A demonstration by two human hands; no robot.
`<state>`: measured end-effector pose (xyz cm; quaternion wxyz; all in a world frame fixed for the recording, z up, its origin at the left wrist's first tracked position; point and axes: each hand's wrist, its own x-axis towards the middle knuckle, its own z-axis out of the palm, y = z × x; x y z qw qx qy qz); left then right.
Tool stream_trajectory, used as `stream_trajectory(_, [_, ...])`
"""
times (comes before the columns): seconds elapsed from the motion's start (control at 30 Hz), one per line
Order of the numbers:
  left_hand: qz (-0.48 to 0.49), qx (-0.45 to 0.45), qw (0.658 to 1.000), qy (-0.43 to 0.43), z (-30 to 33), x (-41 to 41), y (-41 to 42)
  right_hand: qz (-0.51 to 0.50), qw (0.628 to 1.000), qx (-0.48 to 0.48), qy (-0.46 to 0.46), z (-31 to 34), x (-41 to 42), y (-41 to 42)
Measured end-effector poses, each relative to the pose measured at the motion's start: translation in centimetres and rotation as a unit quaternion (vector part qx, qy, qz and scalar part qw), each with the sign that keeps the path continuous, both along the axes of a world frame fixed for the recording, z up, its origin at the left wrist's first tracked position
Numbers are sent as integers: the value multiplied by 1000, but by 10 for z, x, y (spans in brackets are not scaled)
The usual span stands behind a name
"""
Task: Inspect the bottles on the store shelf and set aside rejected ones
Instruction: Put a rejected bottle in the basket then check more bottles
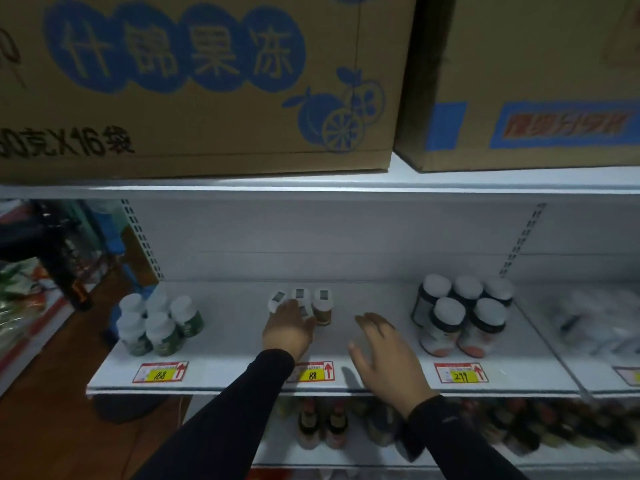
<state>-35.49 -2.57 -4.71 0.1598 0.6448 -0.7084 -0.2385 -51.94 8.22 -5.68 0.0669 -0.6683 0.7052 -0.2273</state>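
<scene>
- Left hand (289, 323): fingers spread over the small bottles (313, 304) just ahead, grip unclear
- Right hand (384, 351): open, empty, hovering above the shelf (242, 341)
- Progress, judged: early; flanking bottle groups seem untouched, none visibly set aside

The shelf (242, 344) looks like smooth white painted metal with a dull sheen, its slotted uprights (519, 244) metal too. Above sit matt brown cardboard boxes (207, 98) printed in flat blue ink. The bottles (446, 323) appear glossy dark plastic with smooth white plastic caps (438, 284). Price tags (161, 372) are paper, slightly shiny. The sleeves (242, 410) are matt black cloth. The floor (52, 393) at left looks like reddish wood.
</scene>
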Motion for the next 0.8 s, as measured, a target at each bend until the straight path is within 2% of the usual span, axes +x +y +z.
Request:
stream_trajectory(0.1, [15, 24, 998, 58, -1, 2, 4, 6, 1000, 8, -21, -2, -5, -2])
stream_trajectory(0.27, [10, -6, 988, 156, 19, 24, 15, 25, 995, 14, -99, -2, 7, -8])
stream_trajectory(0.47, [8, 58, 937, 343, 40, 43, 15, 53, 978, -11, -201, 10, 34, -12])
stream_trajectory(0.63, [-16, 69, 907, 416, 55, 40, 22, 64, 947, -14, -314, 19, 49, -11])
stream_trajectory(0.8, [-21, 69, 902, 426, 60, 39, 26, 63, 904, -16, -422, 25, 57, -6])
